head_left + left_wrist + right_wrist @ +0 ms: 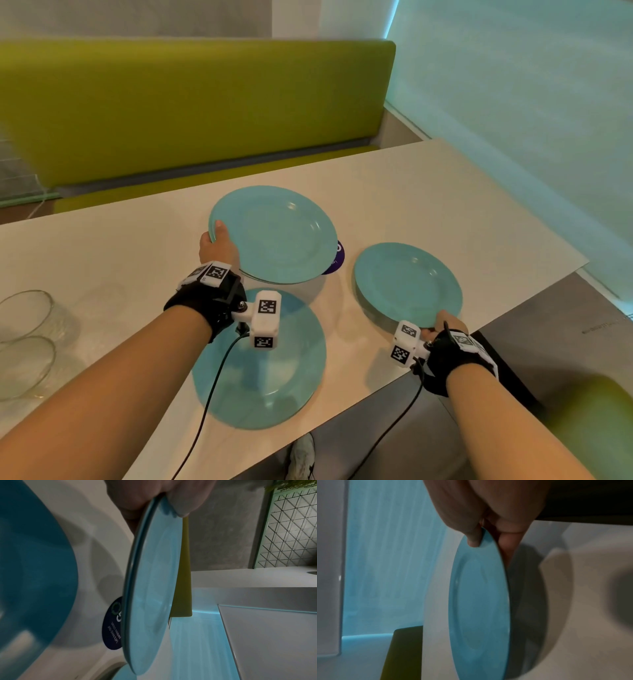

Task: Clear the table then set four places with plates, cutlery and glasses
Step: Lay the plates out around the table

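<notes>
My left hand [217, 240] grips the left rim of a teal plate [277, 236], thumb on top, and holds it tilted above the white table [445, 192]. In the left wrist view the held plate [154, 588] shows a double rim, so it may be two stacked plates. My right hand [445, 325] pinches the near rim of a second teal plate [407, 284]. The right wrist view shows this plate [479, 601] just off the table, thumb above and fingers beneath. A third teal plate [274, 370] lies flat on the table below my left wrist.
Two clear glasses [24, 315] [24, 366] stand at the table's left. A round dark purple sticker [337, 260] is on the table under the left plate. A green bench [205, 113] runs behind the table. The table's near edge slants close to my right hand.
</notes>
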